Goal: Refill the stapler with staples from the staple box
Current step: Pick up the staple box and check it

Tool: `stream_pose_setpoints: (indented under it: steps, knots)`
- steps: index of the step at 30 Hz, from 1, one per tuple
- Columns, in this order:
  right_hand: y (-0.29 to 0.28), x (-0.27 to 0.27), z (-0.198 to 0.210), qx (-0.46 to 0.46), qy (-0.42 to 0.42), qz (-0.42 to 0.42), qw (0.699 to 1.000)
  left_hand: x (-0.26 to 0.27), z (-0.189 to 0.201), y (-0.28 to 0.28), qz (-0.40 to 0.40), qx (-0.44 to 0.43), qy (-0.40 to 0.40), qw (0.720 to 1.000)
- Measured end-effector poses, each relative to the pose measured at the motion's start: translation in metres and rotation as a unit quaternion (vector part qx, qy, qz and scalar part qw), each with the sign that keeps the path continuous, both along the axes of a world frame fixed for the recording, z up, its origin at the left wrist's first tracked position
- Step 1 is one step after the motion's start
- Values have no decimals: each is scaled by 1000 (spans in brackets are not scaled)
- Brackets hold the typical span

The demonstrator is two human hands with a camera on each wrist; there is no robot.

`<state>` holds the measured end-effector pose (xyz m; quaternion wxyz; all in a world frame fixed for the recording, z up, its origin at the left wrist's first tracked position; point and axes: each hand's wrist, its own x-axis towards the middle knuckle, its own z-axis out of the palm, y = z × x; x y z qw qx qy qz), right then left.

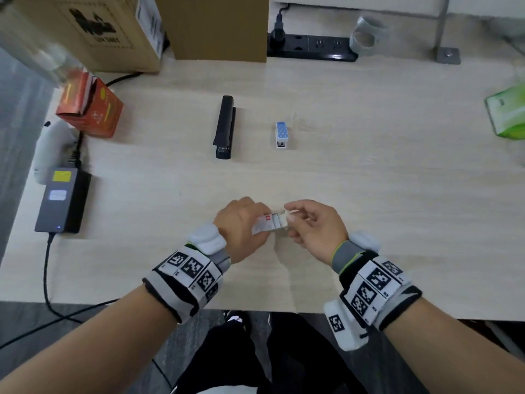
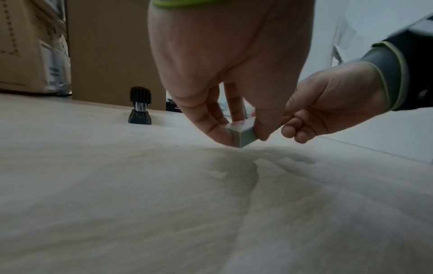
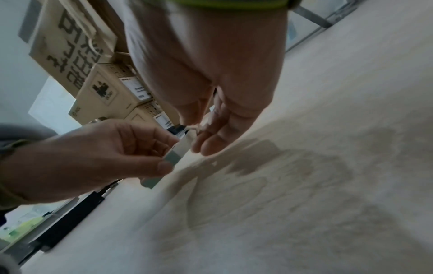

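A small white staple box [image 1: 270,223] with a red mark is held just above the near middle of the table. My left hand [image 1: 262,224] grips its left end between thumb and fingers. My right hand [image 1: 288,214] pinches its right end, where a white inner part shows. In the left wrist view the box [image 2: 244,136] sits tilted in my left hand [image 2: 242,129]. In the right wrist view my right hand [image 3: 198,132] pinches something white at the box [image 3: 176,151]. The black stapler [image 1: 224,127] lies closed farther back on the table, untouched.
A small blue dotted stapler [image 1: 280,135] stands right of the black one. A power adapter [image 1: 61,200] and a red carton [image 1: 91,109] lie at the left, cardboard boxes [image 1: 85,29] and a power strip [image 1: 312,46] at the back, a green pack [image 1: 508,112] at the right.
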<state>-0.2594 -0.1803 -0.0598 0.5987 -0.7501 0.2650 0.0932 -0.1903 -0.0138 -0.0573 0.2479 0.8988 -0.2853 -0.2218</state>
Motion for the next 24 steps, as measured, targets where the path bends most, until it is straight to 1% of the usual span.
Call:
stream_pose_setpoints:
  steps: [2, 4, 7, 9, 16, 20, 24]
  knots:
    - [3, 1, 2, -9, -10, 0, 1000, 0, 3, 0, 16, -13, 14, 1000]
    - [4, 1, 3, -12, -11, 2, 1000, 0, 5, 0, 19, -7, 17, 1000]
    - [7, 2, 6, -3, -18, -9, 1000, -2, 6, 2, 12, 4, 21, 1000]
    - [8, 3, 7, -8, -17, -29, 999, -4, 8, 3, 5, 0, 28, 1000]
    - [11, 4, 8, -32, 0, -59, 998, -6, 16, 0, -22, 16, 25, 999]
    - [10, 6, 11, -3, 27, -108, 994, -8, 19, -3, -38, 26, 30, 998]
    - [10, 3, 13, 19, 37, -118, 992, -9, 21, -5, -58, 23, 49, 997]
